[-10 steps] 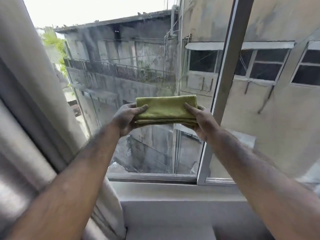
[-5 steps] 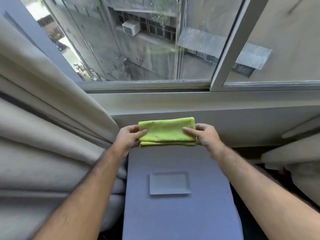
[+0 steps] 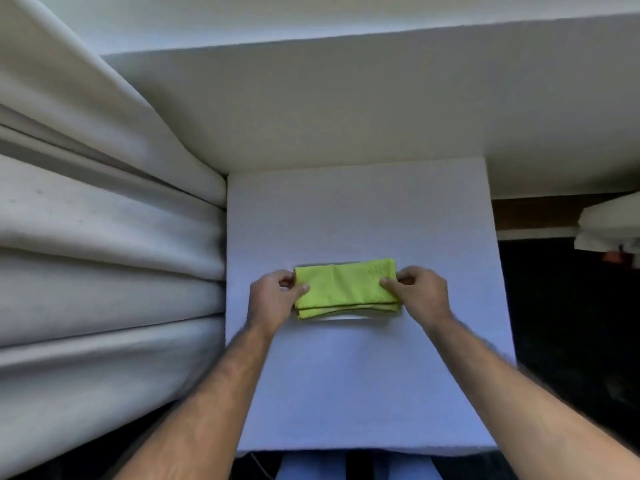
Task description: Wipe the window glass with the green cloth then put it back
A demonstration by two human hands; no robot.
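The folded green cloth [image 3: 346, 289] lies flat, low over the white table [image 3: 363, 393], covering a pale rectangular tray whose near edge [image 3: 346, 318] peeks out beneath it. My left hand [image 3: 273, 299] pinches the cloth's left end, thumb on top. My right hand [image 3: 419, 296] pinches its right end the same way. Whether the cloth rests fully on the tray I cannot tell. The window glass is out of view.
A pale curtain [image 3: 104, 254] hangs in thick folds along the table's left side. The white wall under the sill [image 3: 346, 109] rises behind the table. Dark floor and a folded white item [image 3: 613, 226] lie to the right.
Both hands brought the cloth down from in front of the window glass to the tray on the table. My view tilted downward, so the window left the frame.
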